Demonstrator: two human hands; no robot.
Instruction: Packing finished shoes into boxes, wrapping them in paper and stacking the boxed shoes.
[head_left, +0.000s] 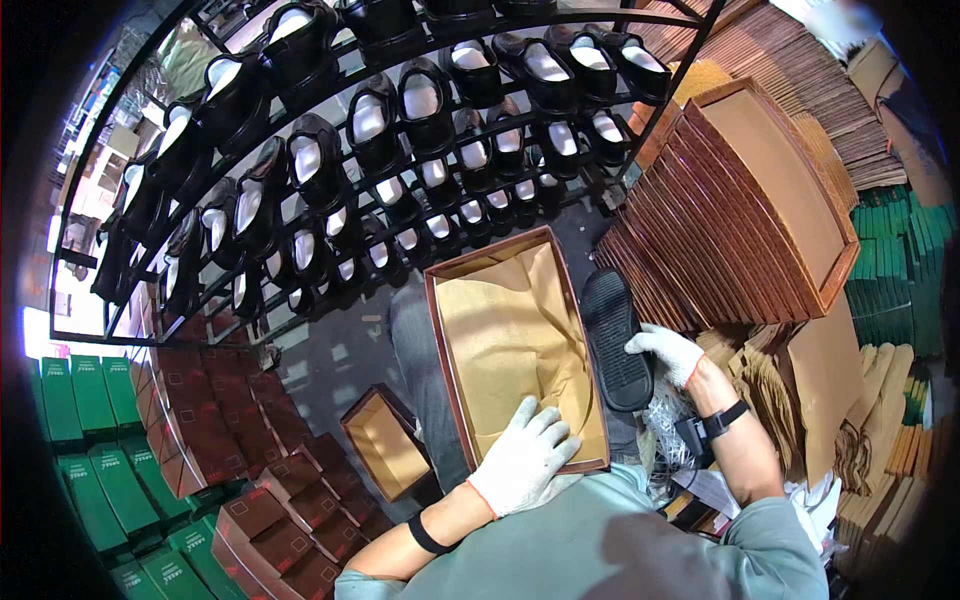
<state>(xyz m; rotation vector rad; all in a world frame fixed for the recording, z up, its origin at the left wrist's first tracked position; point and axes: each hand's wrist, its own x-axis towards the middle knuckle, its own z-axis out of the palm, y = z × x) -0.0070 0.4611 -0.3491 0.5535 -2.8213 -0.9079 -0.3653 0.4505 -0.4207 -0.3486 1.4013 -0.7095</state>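
Observation:
An open brown shoebox (pixel 596 405) rests on my lap, lined with tan wrapping paper (pixel 500 340). My left hand (pixel 527 455), in a white knitted glove, lies on the paper at the box's near end, its fingers stretched out and holding nothing. Just right of the box, my right hand (pixel 668 352), gloved the same way, grips a black shoe (pixel 618 340) by its side. The shoe's ribbed sole faces up and its upper is hidden beneath. The right thumb shows; the other fingers are partly hidden.
A metal rack of black shoes (pixel 420 100) spans the far side. Nested brown box lids (pixel 720 210) stand at the right, near folded tan paper (pixel 765 385). Brown boxes (pixel 215 410) and green boxes (pixel 110 480) are stacked left. A small open box (pixel 385 450) sits beside my leg.

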